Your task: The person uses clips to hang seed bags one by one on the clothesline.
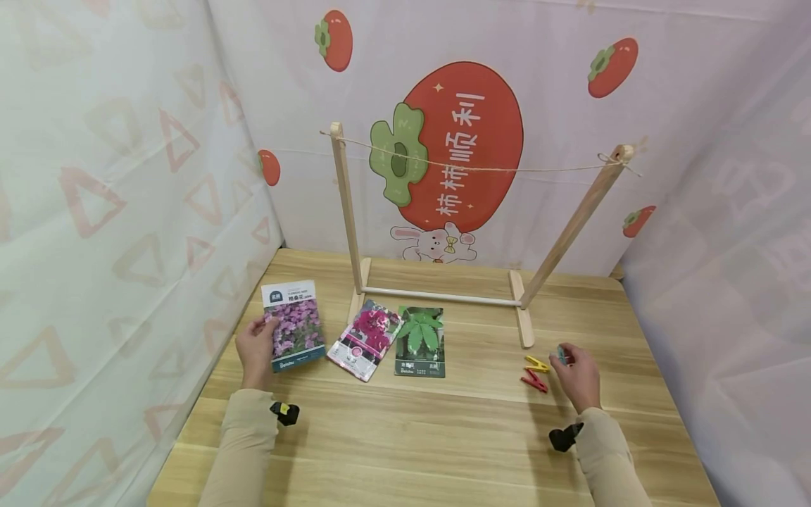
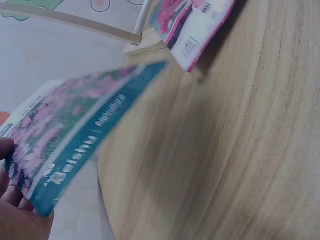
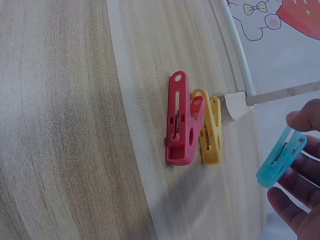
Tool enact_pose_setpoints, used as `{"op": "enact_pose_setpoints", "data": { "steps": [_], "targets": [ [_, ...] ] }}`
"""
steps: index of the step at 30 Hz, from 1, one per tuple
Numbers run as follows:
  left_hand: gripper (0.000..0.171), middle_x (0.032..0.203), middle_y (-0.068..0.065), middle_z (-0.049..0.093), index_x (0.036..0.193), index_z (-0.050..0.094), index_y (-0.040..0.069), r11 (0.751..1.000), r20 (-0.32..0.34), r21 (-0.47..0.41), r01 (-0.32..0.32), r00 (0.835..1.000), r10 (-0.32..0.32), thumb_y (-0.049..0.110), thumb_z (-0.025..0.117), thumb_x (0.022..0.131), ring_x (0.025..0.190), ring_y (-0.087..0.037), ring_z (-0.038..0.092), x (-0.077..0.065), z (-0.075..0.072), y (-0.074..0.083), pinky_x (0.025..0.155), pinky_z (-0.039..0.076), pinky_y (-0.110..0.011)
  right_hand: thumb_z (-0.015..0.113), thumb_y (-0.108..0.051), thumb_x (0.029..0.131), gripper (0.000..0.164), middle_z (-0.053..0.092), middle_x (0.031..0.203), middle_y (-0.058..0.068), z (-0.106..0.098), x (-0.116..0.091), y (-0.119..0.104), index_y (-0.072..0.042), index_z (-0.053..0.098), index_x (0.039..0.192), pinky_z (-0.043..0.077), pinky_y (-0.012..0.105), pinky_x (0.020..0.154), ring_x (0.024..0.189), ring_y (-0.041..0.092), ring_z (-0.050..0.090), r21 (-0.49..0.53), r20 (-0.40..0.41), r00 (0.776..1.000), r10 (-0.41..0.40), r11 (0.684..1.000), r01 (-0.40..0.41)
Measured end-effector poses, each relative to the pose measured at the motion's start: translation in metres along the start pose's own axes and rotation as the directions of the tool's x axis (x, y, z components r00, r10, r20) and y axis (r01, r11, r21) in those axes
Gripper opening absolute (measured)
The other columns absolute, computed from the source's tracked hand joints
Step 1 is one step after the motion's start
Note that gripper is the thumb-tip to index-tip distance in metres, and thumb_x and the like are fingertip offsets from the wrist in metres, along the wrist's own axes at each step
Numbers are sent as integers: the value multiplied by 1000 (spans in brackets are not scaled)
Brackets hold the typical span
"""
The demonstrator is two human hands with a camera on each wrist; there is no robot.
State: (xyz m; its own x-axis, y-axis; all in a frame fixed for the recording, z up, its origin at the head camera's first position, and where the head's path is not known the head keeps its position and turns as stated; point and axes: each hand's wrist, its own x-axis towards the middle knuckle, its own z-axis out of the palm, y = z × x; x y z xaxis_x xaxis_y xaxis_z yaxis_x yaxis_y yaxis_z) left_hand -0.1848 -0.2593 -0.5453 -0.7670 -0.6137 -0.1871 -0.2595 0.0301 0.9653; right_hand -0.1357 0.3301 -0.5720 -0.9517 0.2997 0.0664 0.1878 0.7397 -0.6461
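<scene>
My left hand (image 1: pixel 256 346) grips a seed packet with purple flowers (image 1: pixel 293 324) by its left edge and holds it tilted off the wooden table (image 1: pixel 405 436); in the left wrist view the purple seed packet (image 2: pixel 75 135) is lifted above the wood. My right hand (image 1: pixel 578 377) pinches a blue clothespin (image 1: pixel 560 354), seen as the blue clothespin (image 3: pixel 281 163) between thumb and fingers. A red clothespin (image 3: pixel 179 125) and a yellow clothespin (image 3: pixel 209 129) lie side by side on the table just left of that hand.
A pink-flower packet (image 1: pixel 365 339) and a green-leaf packet (image 1: pixel 420 341) lie flat mid-table. Behind them stands a wooden rack (image 1: pixel 347 211) with a string (image 1: pixel 481 169) stretched between its two posts. Fabric walls close in the table at left, back and right.
</scene>
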Motion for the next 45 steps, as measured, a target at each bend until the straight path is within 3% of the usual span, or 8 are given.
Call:
{"op": "enact_pose_setpoints", "data": {
  "steps": [7,15,26,33,41,43,45],
  "targets": [
    [31,66,24,56,113,62,0,998,-8,-21,-51,999,51,20,70,90,63,5,54,-4,2,8,56,45,-11,65,-14,91,37,63,107,28,1,1,-1,7,60,122,48,40,75,95,37,61,0,0,1000,3,1000,-3],
    [34,65,24,56,114,62,-2,998,-11,-26,-56,998,56,20,70,90,61,7,55,-5,3,12,55,46,-11,64,-15,92,38,63,108,27,1,3,-3,6,59,123,48,42,75,95,36,59,6,2,1000,15,1000,-15],
    [35,65,26,58,115,63,-2,999,38,-3,-42,998,42,23,70,91,62,7,57,-12,10,23,56,47,-12,64,-17,92,37,66,107,25,-6,6,-15,5,61,121,46,31,73,95,34,62,37,-41,999,-13,999,14],
    [29,65,22,62,112,63,-3,994,79,-88,-59,995,66,15,69,91,61,5,59,-13,18,23,56,49,-13,67,-18,91,34,68,106,23,-14,8,-31,3,63,118,40,14,70,95,33,64,79,-85,996,-39,996,46],
    [25,67,20,62,107,63,-2,990,103,-114,-85,990,97,15,70,90,62,4,60,-16,29,34,57,50,-13,70,-12,89,33,70,103,24,-23,15,-54,5,65,117,33,-1,68,91,32,64,145,-163,982,-95,982,120],
    [25,67,20,63,106,63,-2,989,107,-123,-87,989,100,16,70,90,62,3,60,-18,31,38,57,50,-13,70,-12,88,34,71,103,24,-25,17,-58,5,65,118,32,-3,68,90,28,64,144,-178,978,-108,980,135],
    [27,68,18,63,107,64,-3,987,113,-141,-81,989,98,16,72,89,64,3,61,-20,33,42,58,50,-13,70,-12,88,35,71,104,23,-29,19,-63,4,66,118,34,-3,68,87,15,63,147,-186,975,-123,977,151]
  ]
}}
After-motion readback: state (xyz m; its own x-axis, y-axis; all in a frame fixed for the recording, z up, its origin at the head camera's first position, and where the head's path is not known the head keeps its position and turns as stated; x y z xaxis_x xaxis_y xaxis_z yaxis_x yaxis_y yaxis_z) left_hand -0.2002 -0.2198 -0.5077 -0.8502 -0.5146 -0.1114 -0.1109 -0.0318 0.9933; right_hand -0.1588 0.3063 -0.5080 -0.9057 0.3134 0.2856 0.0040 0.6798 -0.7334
